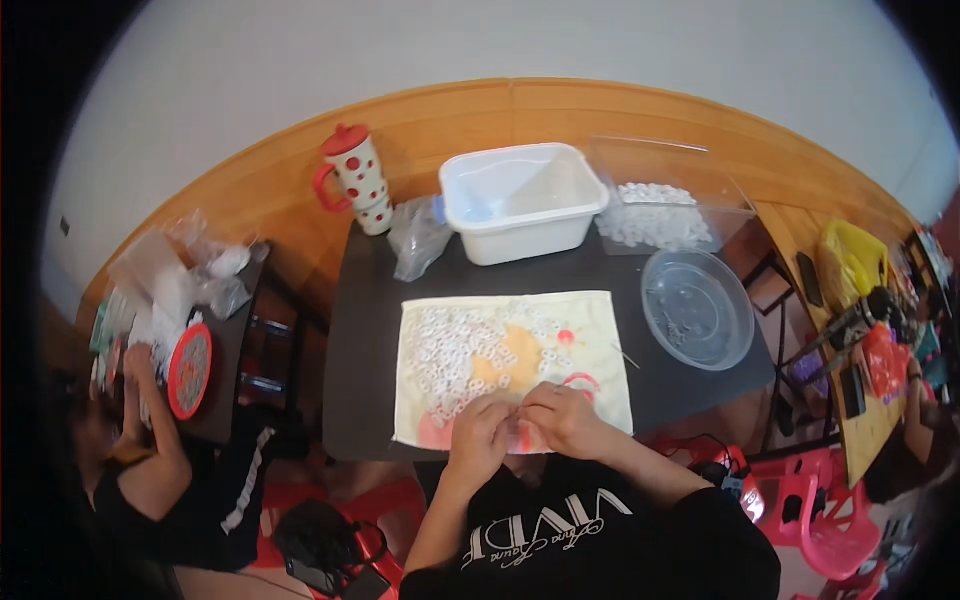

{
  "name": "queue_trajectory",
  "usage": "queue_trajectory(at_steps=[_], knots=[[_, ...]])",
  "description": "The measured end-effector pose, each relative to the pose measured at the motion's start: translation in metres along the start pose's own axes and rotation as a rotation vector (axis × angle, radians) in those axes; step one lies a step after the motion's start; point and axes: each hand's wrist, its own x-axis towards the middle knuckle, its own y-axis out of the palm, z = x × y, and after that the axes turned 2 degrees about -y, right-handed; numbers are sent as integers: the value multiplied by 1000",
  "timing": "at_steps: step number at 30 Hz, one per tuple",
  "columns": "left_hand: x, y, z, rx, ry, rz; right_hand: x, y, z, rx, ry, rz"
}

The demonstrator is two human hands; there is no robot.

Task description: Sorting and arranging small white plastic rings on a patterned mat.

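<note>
My left hand (pixel 483 432) and my right hand (pixel 566 420) meet over the near edge of a pale yellow printed cloth (pixel 600 320). Their fingers are pinched together, tip to tip; whatever they hold is too small or hidden to make out. Many small white ring-like pieces (pixel 445 365) lie scattered across the left and middle of the cloth, just beyond my left hand. By the cloth's right edge rests a thin, needle-like stick (pixel 629 358). A round clear plastic tub (pixel 700 310) with small dark bits inside stands to the right.
Along the table's back stand a spotted tumbler (pixel 360 180) with a red lid, a crumpled plastic bag (pixel 418 237), a white bin (pixel 530 240) and a clear box of white pieces (pixel 658 215). At left, another person works beside a red-rimmed basket (pixel 190 371). Pink stools (pixel 835 520) stand right.
</note>
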Motion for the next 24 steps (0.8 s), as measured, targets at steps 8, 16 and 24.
queue_trajectory(at_steps=[8, 16, 24], knots=[[3, 8, 0, 32, 65, -3, -4, -3, -4, -11, -31, 90], [4, 6, -2, 31, 53, 1, 0, -2, -6, 80, -19, 103], [3, 11, -2, 126, 125, -28, 2, -4, -2, 54, -31, 146]])
